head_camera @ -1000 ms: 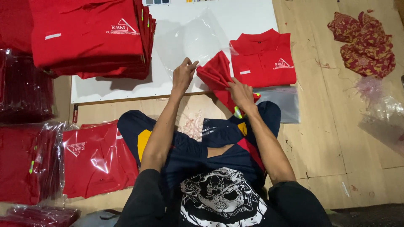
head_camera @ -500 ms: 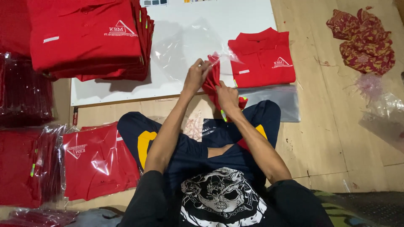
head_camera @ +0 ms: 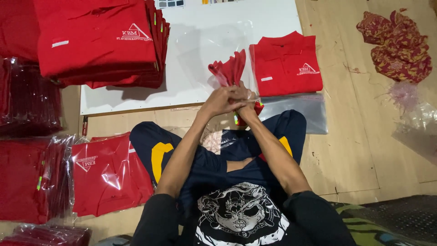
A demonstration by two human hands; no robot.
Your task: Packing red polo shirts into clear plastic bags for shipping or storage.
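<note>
I sit on the floor with both hands raised together over my lap. My left hand [head_camera: 221, 99] and my right hand [head_camera: 247, 108] are clasped around the lower end of a bunched red cloth [head_camera: 231, 68], and its crumpled top sticks up above my fingers. A thin clear plastic film seems to be caught around the hands. Just right of them a folded red polo shirt [head_camera: 284, 64] lies on a white board [head_camera: 200, 77]. A flat clear plastic bag [head_camera: 298, 111] lies below that shirt.
A tall stack of folded red shirts [head_camera: 98, 43] stands at the board's far left. Bagged red shirts [head_camera: 107, 175] lie on the wooden floor at my left. A patterned red cloth [head_camera: 396, 45] and crumpled clear plastic [head_camera: 416, 118] are at the right.
My hands were apart on the board, smoothing the red cloth. They then came together and lifted it, and they now grip it bunched up in front of me.
</note>
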